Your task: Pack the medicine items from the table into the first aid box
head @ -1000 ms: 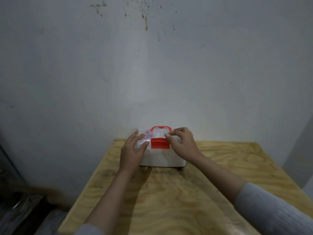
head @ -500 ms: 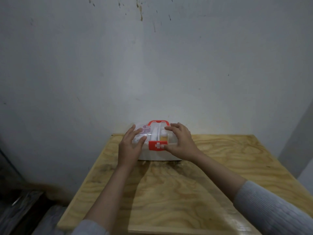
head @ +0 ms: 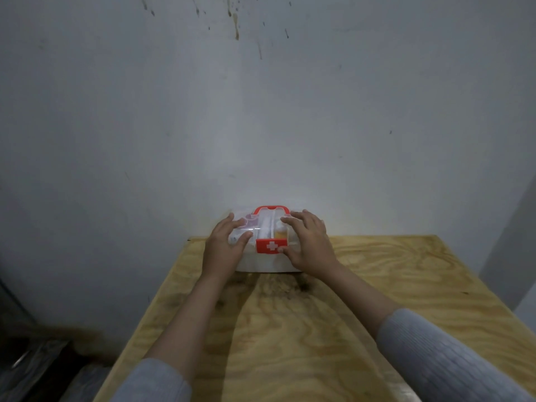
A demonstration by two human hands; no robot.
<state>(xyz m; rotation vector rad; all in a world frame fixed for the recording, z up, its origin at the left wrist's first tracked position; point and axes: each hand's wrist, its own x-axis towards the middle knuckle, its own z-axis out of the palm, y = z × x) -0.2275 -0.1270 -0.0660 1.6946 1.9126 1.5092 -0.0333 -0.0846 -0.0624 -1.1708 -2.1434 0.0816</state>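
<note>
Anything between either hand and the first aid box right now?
Nothing visible. The left hand and right hand both rest directly on the first aid box, with the right thumb at the red latch. No loose items show on the table.

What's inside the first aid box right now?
Through the clear lid of the first aid box: a yellowish bottle and pale items, unclear. The left hand and right hand cover the ends.

Light plywood table w/ swirly grain (head: 304,329), far edge up against the wall. Only thing on it: white plastic first aid box w/ clear lid, red handle & red latch w/ white cross (head: 265,264), sitting at far edge, approx mid-width, lid down.
</note>
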